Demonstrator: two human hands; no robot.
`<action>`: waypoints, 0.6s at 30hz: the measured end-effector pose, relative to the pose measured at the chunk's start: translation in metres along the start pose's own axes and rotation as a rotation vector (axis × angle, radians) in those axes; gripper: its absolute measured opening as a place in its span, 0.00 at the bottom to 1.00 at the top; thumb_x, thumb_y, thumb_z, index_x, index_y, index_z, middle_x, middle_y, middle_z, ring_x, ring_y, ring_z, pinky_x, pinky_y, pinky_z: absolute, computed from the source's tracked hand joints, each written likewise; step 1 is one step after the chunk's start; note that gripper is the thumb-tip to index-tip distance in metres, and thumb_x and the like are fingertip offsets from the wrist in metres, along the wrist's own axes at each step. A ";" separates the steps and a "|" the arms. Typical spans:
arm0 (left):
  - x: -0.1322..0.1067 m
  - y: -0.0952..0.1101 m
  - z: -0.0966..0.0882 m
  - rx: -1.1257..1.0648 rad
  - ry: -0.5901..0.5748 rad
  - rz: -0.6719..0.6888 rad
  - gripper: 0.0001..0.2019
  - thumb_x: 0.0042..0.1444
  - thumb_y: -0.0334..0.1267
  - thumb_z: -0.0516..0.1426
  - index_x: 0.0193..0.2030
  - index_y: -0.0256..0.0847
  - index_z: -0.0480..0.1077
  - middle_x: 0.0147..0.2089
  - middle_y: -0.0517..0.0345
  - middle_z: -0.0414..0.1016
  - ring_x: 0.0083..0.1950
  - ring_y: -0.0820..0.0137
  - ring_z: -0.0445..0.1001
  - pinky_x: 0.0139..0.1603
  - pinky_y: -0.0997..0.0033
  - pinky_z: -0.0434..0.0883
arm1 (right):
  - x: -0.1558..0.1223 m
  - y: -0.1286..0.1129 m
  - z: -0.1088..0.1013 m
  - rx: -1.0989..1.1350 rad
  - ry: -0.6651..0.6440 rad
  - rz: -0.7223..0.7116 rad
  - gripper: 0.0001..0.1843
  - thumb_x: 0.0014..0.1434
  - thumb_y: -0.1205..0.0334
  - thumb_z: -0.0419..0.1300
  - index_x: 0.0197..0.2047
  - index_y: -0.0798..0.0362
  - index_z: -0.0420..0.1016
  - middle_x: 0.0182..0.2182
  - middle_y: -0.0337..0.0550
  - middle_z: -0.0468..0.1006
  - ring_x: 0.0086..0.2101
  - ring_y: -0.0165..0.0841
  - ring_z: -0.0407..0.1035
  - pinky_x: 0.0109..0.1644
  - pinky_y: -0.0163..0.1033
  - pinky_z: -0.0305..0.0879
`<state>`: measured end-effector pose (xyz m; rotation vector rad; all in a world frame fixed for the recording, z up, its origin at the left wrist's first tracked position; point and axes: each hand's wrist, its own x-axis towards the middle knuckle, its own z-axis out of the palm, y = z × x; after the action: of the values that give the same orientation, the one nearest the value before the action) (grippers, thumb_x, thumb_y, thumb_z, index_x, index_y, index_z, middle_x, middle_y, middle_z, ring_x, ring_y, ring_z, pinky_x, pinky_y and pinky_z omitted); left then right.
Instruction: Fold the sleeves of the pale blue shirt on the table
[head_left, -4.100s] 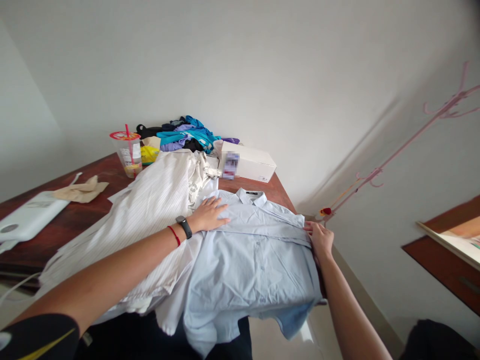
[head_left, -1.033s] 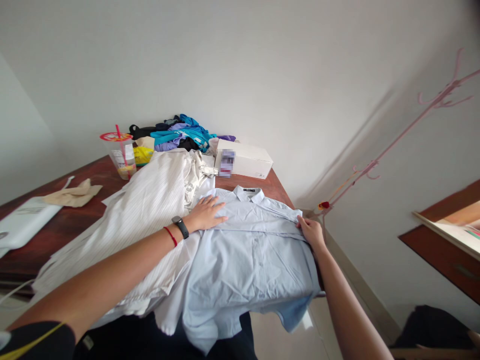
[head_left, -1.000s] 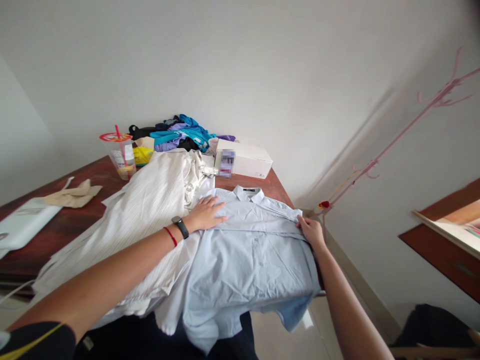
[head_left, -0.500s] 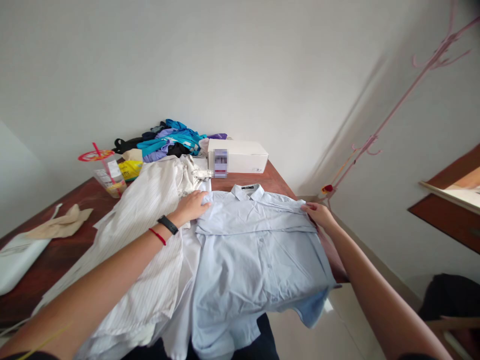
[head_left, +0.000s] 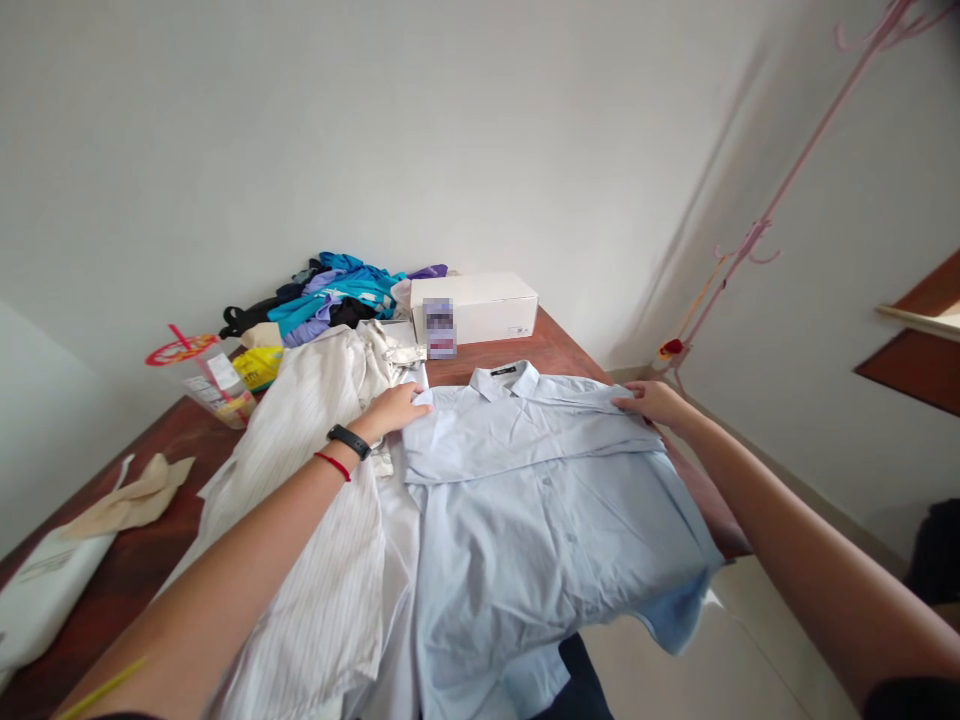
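A light blue collared shirt (head_left: 540, 500) lies spread on the brown wooden table (head_left: 555, 345), its lower part hanging over the near edge. My left hand (head_left: 394, 407) rests at the shirt's left shoulder, fingers curled on the fabric edge. My right hand (head_left: 651, 400) lies at the right shoulder, fingers on the cloth. A cream striped shirt (head_left: 315, 480) lies to the left, partly under my left forearm.
At the back stand a white box (head_left: 480, 305), a heap of blue, purple and black clothes (head_left: 330, 295) and a plastic cup with a red straw (head_left: 206, 375). A beige cloth (head_left: 127, 495) and a white bag (head_left: 37, 600) lie far left. A pink coat stand (head_left: 757, 240) leans at right.
My left hand slid from the middle of the shirt's chest out to its left shoulder edge. My right hand stayed at the right shoulder. The camera tilted and shifted.
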<state>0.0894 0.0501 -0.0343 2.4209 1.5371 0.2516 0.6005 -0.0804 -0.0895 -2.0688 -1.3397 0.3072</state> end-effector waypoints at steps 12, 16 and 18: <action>0.015 -0.006 0.002 0.044 0.169 -0.012 0.12 0.67 0.41 0.54 0.48 0.40 0.77 0.42 0.49 0.83 0.46 0.58 0.80 0.47 0.67 0.69 | 0.015 -0.011 0.017 -0.083 0.127 -0.020 0.22 0.57 0.58 0.63 0.55 0.54 0.82 0.38 0.48 0.81 0.36 0.38 0.73 0.42 0.40 0.66; 0.041 -0.006 -0.001 0.059 0.180 -0.010 0.12 0.67 0.41 0.55 0.45 0.40 0.79 0.42 0.48 0.83 0.46 0.59 0.80 0.47 0.68 0.70 | 0.031 -0.019 0.023 -0.103 0.200 -0.005 0.22 0.57 0.57 0.62 0.52 0.54 0.83 0.37 0.48 0.81 0.36 0.39 0.73 0.42 0.40 0.66; 0.052 -0.004 0.002 0.071 0.184 -0.012 0.12 0.68 0.40 0.54 0.44 0.40 0.79 0.44 0.47 0.83 0.49 0.58 0.79 0.48 0.67 0.70 | 0.036 -0.021 0.027 -0.122 0.221 -0.010 0.21 0.57 0.57 0.62 0.51 0.54 0.84 0.38 0.50 0.82 0.37 0.40 0.73 0.43 0.41 0.67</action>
<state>0.1083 0.0982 -0.0376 2.5030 1.6623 0.4355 0.5880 -0.0326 -0.0918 -2.1252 -1.2606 -0.0089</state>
